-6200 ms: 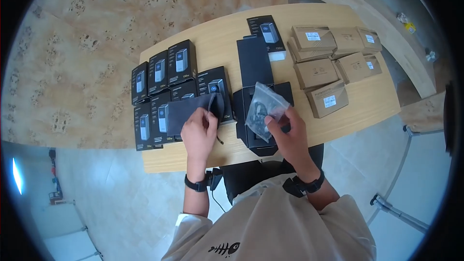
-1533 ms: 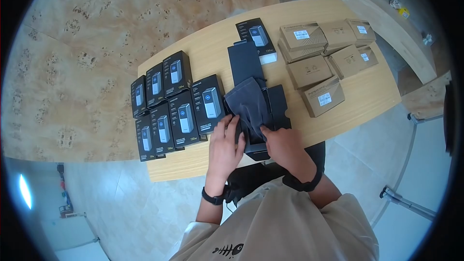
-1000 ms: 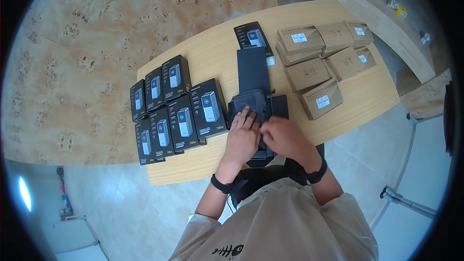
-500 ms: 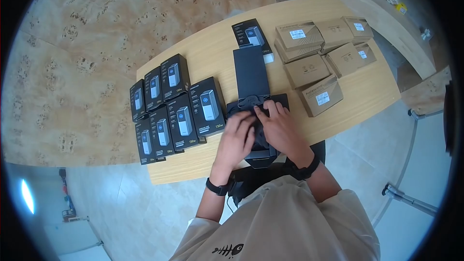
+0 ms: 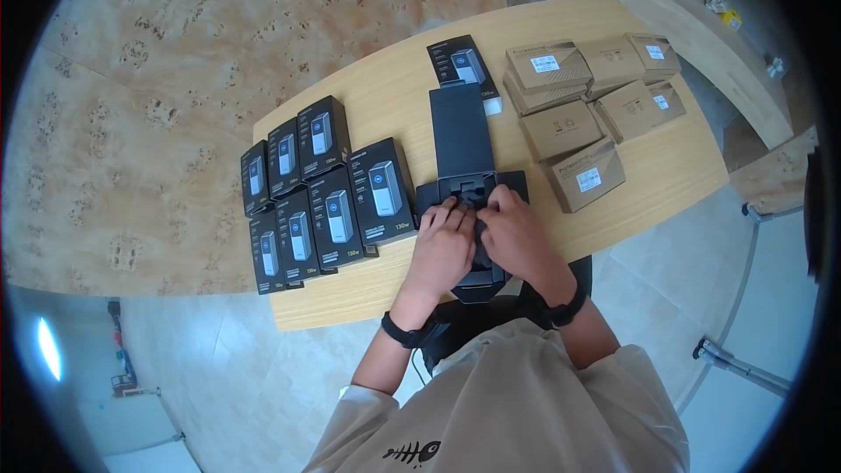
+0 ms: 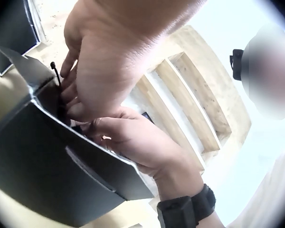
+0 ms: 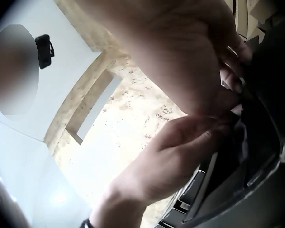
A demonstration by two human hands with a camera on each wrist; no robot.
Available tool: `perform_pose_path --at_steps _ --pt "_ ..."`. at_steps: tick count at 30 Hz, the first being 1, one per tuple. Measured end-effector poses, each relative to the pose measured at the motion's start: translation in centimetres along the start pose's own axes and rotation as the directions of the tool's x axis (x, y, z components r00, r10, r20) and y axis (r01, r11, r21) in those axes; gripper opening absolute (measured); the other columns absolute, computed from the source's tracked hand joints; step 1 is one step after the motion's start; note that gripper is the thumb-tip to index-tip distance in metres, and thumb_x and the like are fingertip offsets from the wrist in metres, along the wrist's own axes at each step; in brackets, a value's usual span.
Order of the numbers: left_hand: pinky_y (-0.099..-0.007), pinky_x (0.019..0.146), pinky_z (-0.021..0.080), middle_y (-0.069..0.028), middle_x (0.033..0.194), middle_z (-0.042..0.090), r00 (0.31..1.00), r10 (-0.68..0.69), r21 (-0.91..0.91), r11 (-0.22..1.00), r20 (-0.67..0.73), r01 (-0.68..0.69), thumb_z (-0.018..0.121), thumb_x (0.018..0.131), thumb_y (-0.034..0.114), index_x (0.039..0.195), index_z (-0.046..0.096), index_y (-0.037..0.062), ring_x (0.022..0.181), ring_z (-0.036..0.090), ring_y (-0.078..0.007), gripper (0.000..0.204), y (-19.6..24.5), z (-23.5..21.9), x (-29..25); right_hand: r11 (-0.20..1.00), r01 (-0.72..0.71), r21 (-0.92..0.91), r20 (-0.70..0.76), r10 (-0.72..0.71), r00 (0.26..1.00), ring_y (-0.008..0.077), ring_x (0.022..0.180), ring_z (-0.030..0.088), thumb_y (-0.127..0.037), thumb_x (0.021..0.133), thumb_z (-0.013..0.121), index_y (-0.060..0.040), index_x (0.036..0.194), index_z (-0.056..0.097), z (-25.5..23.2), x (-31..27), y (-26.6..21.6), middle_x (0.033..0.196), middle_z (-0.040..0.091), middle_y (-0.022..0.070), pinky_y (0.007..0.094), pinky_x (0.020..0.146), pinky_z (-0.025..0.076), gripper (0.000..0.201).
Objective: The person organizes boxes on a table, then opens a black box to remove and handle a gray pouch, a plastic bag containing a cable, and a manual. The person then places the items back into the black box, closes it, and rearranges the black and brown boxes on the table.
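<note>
A black carton (image 5: pixel 473 278) lies open between my hands at the table's front, its long flap (image 5: pixel 461 130) turned back and its side flaps spread. My left hand (image 5: pixel 442 248) reaches in with fingers extended, pressing down on the dark cloth pouch (image 5: pixel 481 251). My right hand (image 5: pixel 517 232) works beside it, fingers bent and their tips down inside the carton. What those tips hold is hidden. A thin black cord (image 6: pixel 55 76) with a bead end sticks up by the left fingers in the left wrist view. Both hands nearly meet in the right wrist view.
Several printed black boxes (image 5: pixel 383 193) stand in rows on the left of the wooden table (image 5: pixel 385 101). One more black box (image 5: pixel 464 66) lies behind the long flap. Brown cartons (image 5: pixel 585 177) are stacked at the right.
The plastic bag held earlier by the right hand is out of sight. The pouch moved from the left hand into the carton and sank lower. Both hands now reach deeper inside.
</note>
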State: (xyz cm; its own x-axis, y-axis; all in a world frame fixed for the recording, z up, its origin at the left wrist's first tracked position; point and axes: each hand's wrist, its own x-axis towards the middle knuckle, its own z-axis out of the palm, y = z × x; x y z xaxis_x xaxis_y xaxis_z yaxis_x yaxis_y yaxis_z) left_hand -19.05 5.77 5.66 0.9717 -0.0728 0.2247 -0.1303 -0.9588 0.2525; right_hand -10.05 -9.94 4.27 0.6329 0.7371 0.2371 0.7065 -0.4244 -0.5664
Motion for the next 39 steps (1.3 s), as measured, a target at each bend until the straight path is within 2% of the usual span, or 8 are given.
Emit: perform_pose_path --at_steps 7,11,13,16,19,31,36,39 --pt "-0.0490 0.117 0.034 -0.0200 0.132 0.067 0.975 -0.103 0.031 0.995 0.195 0.098 0.067 0.082 0.012 0.127 0.066 -0.0062 0.135 0.054 -0.0343 0.049 1.9 1.9 0.9 1.000 0.018 -0.024 -0.195 -0.022 0.981 0.0348 0.112 0.063 -0.007 0.084 0.066 0.0005 0.123 0.069 0.4 -0.4 -0.5 0.122 0.063 0.0152 0.0443 0.093 0.052 0.039" --pt "-0.0480 0.117 0.038 -0.0217 0.130 0.066 0.998 0.061 0.130 0.990 0.015 -0.062 0.069 0.084 0.014 0.125 0.066 -0.0071 0.131 0.058 -0.0354 0.046 1.2 1.7 -0.5 0.991 0.061 -0.119 -0.093 -0.072 0.993 0.0314 0.112 0.062 -0.009 0.087 0.064 0.0010 0.125 0.069 1.0 -0.7 -0.3 0.124 0.067 0.0114 0.0418 0.092 0.050 0.040" --pt "-0.0503 0.118 0.039 -0.0211 0.137 0.063 0.998 0.067 -0.220 0.974 0.012 -0.063 0.068 0.087 0.007 0.131 0.064 -0.0050 0.135 0.054 -0.0396 0.046 0.7 0.7 -1.4 0.986 0.064 -0.152 -0.070 -0.076 0.995 0.0301 0.111 0.061 -0.010 0.087 0.063 0.0014 0.124 0.070 0.9 -0.9 -0.1 0.123 0.068 0.0104 0.0409 0.092 0.049 0.039" --pt "-0.0492 0.117 0.042 -0.0213 0.145 0.059 0.996 -0.070 -0.342 0.936 0.051 0.084 0.067 0.091 0.007 0.138 0.061 -0.0027 0.139 0.052 -0.0412 0.049 0.6 -1.5 -2.2 0.970 0.101 -0.221 -0.026 -0.109 0.994 0.0287 0.109 0.060 -0.010 0.087 0.063 0.0015 0.117 0.074 0.9 -1.0 0.0 0.119 0.069 0.0100 0.0407 0.090 0.048 0.034" --pt "-0.0498 0.119 0.040 -0.0218 0.153 0.054 0.988 -0.139 -0.200 0.972 -0.066 0.124 0.066 0.092 0.008 0.146 0.056 -0.0004 0.143 0.049 -0.0417 0.055 0.9 -2.1 -1.7 0.962 0.088 -0.257 0.076 -0.071 0.995 0.0287 0.108 0.058 -0.010 0.084 0.067 0.0018 0.118 0.074 0.7 -0.6 -0.8 0.119 0.068 0.0088 0.0408 0.091 0.046 0.037" --pt "-0.0536 0.127 0.025 -0.0163 0.157 0.052 0.995 -0.060 0.010 0.998 0.081 0.060 0.064 0.098 0.021 0.152 0.051 0.0023 0.152 0.039 -0.0379 0.059 0.5 0.7 -1.2 0.980 0.105 -0.170 0.048 -0.098 0.994 0.0299 0.105 0.059 -0.013 0.083 0.070 0.0002 0.115 0.075 0.0 -1.0 0.2 0.116 0.070 0.0097 0.0425 0.089 0.047 0.035" --pt "-0.0533 0.128 0.023 -0.0155 0.153 0.055 0.994 -0.070 0.122 0.991 0.080 0.060 0.063 0.099 0.024 0.150 0.054 0.0039 0.150 0.040 -0.0372 0.056 1.1 0.9 -0.9 0.958 0.085 0.275 -0.125 -0.052 0.991 0.0379 0.106 0.063 -0.001 0.085 0.063 -0.0001 0.109 0.070 -1.6 -1.7 1.4 0.113 0.070 0.0144 0.0497 0.091 0.052 0.025" --pt "-0.0537 0.126 0.025 -0.0167 0.150 0.056 0.994 -0.086 0.100 0.992 0.061 0.079 0.065 0.098 0.022 0.147 0.057 0.0032 0.148 0.041 -0.0387 0.054 1.6 0.6 -0.7 0.976 -0.071 0.206 -0.376 0.146 0.915 0.0415 0.107 0.063 0.001 0.088 0.062 -0.0004 0.112 0.068 -3.4 -1.9 0.7 0.112 0.069 0.0179 0.0511 0.092 0.052 0.025"
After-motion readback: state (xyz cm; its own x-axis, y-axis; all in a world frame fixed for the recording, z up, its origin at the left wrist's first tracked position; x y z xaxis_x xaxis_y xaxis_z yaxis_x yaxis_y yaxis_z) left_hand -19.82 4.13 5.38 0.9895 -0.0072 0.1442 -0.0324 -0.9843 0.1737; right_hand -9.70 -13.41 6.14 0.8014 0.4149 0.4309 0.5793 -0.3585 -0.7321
